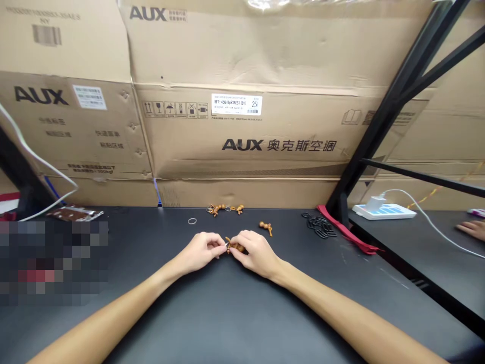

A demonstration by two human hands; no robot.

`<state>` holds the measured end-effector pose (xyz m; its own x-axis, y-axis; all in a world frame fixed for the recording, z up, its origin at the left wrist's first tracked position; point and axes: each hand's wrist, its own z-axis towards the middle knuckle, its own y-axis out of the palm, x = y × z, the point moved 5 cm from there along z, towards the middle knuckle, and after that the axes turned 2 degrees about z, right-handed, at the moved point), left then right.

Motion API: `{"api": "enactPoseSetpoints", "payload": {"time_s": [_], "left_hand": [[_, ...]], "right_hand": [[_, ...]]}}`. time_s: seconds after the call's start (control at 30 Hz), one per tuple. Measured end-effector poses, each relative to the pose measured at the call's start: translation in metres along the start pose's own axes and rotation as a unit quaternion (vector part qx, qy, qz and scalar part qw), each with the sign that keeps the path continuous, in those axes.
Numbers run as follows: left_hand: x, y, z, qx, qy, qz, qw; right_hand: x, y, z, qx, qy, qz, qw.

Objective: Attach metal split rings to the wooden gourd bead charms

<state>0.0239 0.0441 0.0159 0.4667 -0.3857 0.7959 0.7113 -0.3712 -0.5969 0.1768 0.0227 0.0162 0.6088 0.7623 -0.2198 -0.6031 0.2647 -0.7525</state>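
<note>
"AUX" and "KFR-46G" printed on the cardboard carton [242,131].

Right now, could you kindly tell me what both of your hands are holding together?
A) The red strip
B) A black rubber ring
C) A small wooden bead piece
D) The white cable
C: the left hand and the right hand both pinch the small wooden bead piece between their fingertips.

A small brown wooden bead charm [235,246] is sitting sideways, pinched between the left hand [199,253] and the right hand [255,254].
</note>
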Motion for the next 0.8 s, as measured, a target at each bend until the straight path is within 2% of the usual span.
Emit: {"api": "enactPoseSetpoints", "payload": {"time_s": [0.8], "left_hand": [[-0.0018, -0.0018, 0.0013, -0.022, 0.001, -0.094, 0.995]], "right_hand": [[-0.0049, -0.002, 0.0008, 0.019, -0.022, -0.002, 1.0]]}}
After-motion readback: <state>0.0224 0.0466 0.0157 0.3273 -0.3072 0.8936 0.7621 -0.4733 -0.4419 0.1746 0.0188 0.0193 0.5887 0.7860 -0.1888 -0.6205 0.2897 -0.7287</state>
